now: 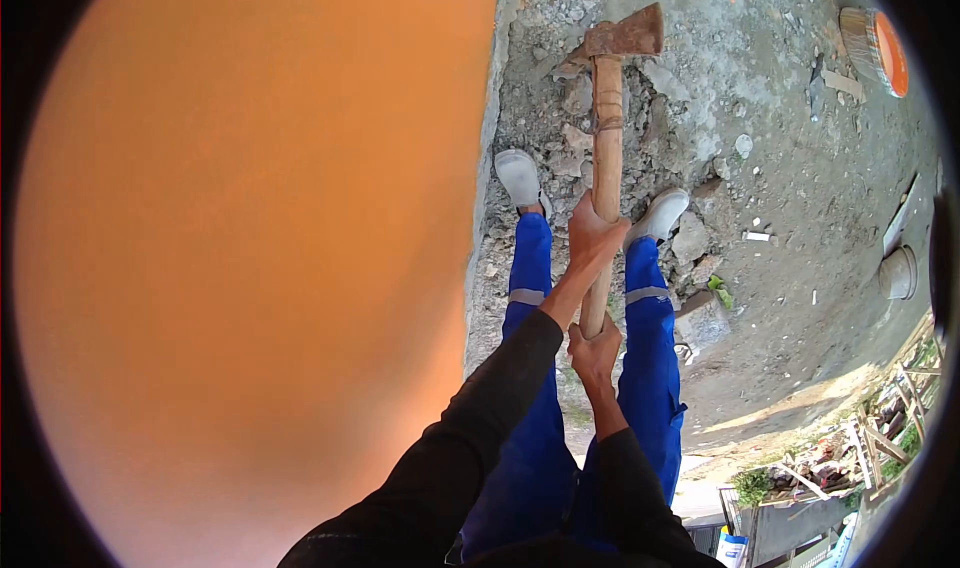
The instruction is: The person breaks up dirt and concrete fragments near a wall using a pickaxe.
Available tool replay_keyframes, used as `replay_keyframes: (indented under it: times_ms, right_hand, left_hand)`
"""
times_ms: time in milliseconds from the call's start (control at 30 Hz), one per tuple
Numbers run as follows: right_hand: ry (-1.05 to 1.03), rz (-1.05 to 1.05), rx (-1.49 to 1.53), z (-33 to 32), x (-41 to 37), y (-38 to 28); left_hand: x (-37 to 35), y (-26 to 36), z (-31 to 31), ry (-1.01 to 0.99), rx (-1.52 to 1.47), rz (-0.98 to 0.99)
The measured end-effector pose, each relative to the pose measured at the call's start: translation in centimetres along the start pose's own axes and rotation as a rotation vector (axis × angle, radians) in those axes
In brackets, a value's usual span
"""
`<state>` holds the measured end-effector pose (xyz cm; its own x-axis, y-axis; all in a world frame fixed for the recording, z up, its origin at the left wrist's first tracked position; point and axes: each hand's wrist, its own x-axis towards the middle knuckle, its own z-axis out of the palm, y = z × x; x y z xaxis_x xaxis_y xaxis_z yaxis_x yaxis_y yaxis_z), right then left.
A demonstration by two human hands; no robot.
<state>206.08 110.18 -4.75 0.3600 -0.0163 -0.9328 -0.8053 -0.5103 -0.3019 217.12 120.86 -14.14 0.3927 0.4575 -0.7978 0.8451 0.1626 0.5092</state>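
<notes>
Outdoors, beside orange wall (pixel 250 268), on grey ground (pixel 780 218) strewn with broken rubble (pixel 575 138). Holding axe (pixel 607 153) out in front, with rusty head (pixel 627 34) beyond both shoes (pixel 517 176); cannot tell whether touching rubble. Gripping wooden handle (pixel 607 173) midway with left hand (pixel 596 233) wrapped round, near butt with right hand (pixel 596 351), likewise closed. To upper right, bucket (pixel 858 43) with orange inside.

Your left hand (pixel 597 236) wraps around the axe handle (pixel 607 163) at mid-length; your right hand (pixel 596 349) grips the handle's butt end. Your left arm (pixel 490 398) reaches in slantwise from the handle's left, your right arm (pixel 635 478) more steeply from below its butt. Your legs (pixel 650 353) stand apart, either side of the handle.
</notes>
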Motion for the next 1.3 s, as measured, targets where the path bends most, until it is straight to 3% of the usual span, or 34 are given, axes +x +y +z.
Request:
replay_keyframes:
  times_ms: [33, 67, 100, 133, 200, 233, 300, 367, 433, 467, 533, 567, 600, 633, 667, 800, 867, 900, 967, 1067, 1100, 1167, 1233, 1300]
  right_hand:
    - [0.003, -0.004, -0.01, 0.2, 0.1, 0.6]
    - [0.125, -0.2, 0.054, 0.6, 0.5, 1.5]
    - [0.248, -0.397, 0.119, 0.7, 0.8, 2.0]
    - [0.252, -0.4, 0.109, 0.6, 1.4, 1.6]
    - [0.163, -0.381, 0.421, 0.6, 4.0, -0.6]
    - [0.037, -0.359, 0.734, 1.5, 7.1, 1.0]
    - [-0.21, -0.301, 1.206, 3.2, 9.8, -2.1]
    - [-0.161, -0.428, 1.117, 5.4, 10.7, -9.1]
    - [0.056, -0.571, 0.722, 7.5, 13.2, -12.2]
    - [0.079, -0.557, 0.7, 8.1, 12.6, -13.0]
    - [0.122, -0.527, 0.656, 9.3, 10.6, -16.1]
    - [0.163, -0.458, 0.457, 9.9, 10.2, -14.9]
    - [0.179, -0.503, 0.288, 10.5, 10.3, -13.0]
    - [0.019, -0.235, 0.214, 9.0, 8.2, -13.8]
    - [0.018, -0.24, 0.22, 8.5, 7.7, -12.8]
    - [-0.017, -0.085, 0.334, 6.3, 6.2, -9.3]
    - [-0.041, -0.015, 0.364, 4.8, 5.0, -5.3]
    - [-0.038, -0.019, 0.372, 4.3, 4.5, -4.4]
    - [0.164, -0.211, 0.241, 3.3, 3.1, -2.8]
    - [0.313, -0.367, 0.424, 3.0, 3.4, -3.7]
    - [0.292, -0.28, 0.499, 3.2, 4.9, -2.4]
    - [0.256, -0.254, 0.942, 3.5, 7.3, -5.3]
    - [0.297, -0.392, 0.525, 3.9, 9.9, -8.5]
    - [0.117, -0.455, 0.703, 7.4, 15.9, -7.0]
  left_hand:
    - [-0.9, 0.4, 1.2, 0.014, 0.025, 0.16]
    - [-1.6, 1.5, 2.1, 0.029, 0.048, 0.317]
    - [-2.2, 3.6, 2.4, -0.054, 0.021, 0.339]
    - [-2.8, 6.2, 2.5, -0.139, -0.004, 0.361]
    - [-2.4, 11.1, 2.7, -0.227, 0.044, 0.534]
    - [-2.2, 14.1, 2.1, -0.275, 0.065, 0.574]
    - [-1.2, 19.6, 1.0, -0.311, 0.122, 0.667]
    - [0.8, 22.9, 0.0, -0.251, 0.184, 0.759]
    - [3.8, 23.9, -1.2, -0.174, 0.23, 0.799]
    - [5.4, 23.5, -2.3, -0.144, 0.248, 0.801]
    - [9.0, 19.7, -4.1, -0.116, 0.207, 0.623]
    - [10.9, 16.8, -4.9, -0.046, 0.184, 0.601]
    - [12.3, 14.0, -5.9, -0.081, 0.122, 0.326]
    - [13.4, 11.3, -6.9, -0.068, 0.087, 0.166]
    - [13.9, 9.6, -7.4, -0.051, 0.055, 0.004]
    - [9.4, 9.2, -4.2, -0.01, 0.159, 0.015]
    - [7.9, 4.8, -1.6, -0.013, 0.187, 0.092]
    - [6.0, 4.7, -0.7, -0.026, 0.183, 0.126]
    - [2.7, 5.1, 0.9, -0.062, 0.203, 0.251]
    - [0.2, 9.0, 2.4, -0.186, 0.148, 0.399]
    - [-0.1, 10.8, 2.5, -0.189, 0.14, 0.398]
    - [0.5, 15.3, 2.4, -0.317, 0.141, 0.537]
    - [1.7, 19.6, 1.6, -0.311, 0.178, 0.643]
    - [2.6, 23.4, 0.1, -0.191, 0.292, 0.682]
